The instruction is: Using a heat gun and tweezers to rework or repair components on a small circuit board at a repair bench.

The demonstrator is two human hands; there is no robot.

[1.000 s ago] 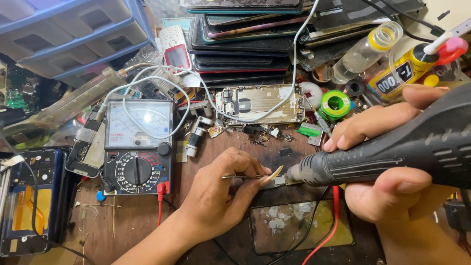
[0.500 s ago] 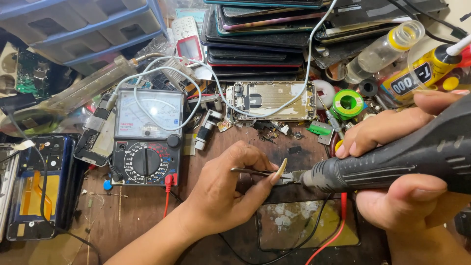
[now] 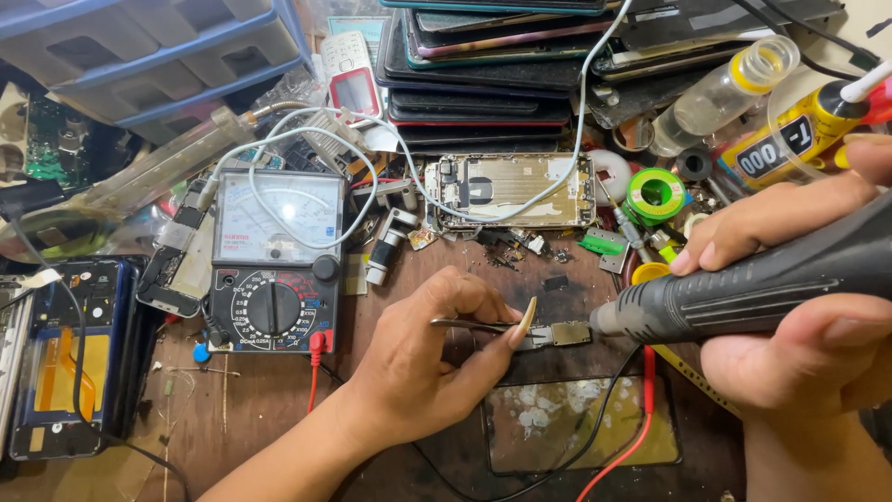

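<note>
Worn brown wooden tabletop (image 3: 269, 409), scratched & crowded w/ repair clutter. My left hand (image 3: 423, 358) was pinched round thin tweezers (image 3: 469, 324), clamping a small metal part (image 3: 567, 334) near the middle, just above a dark pad (image 3: 576, 428). My right hand (image 3: 799, 307) was wrapped round a grey rotary tool (image 3: 743, 293), its tip touching that part. Analog multimeter (image 3: 274, 265) sat just left of my left hand; opened phone frame (image 3: 511, 191) & stacked phones (image 3: 492, 65) toward the far edge, glue tube (image 3: 790, 139) far right. Only bare wood showed near the front-left edge.
</note>
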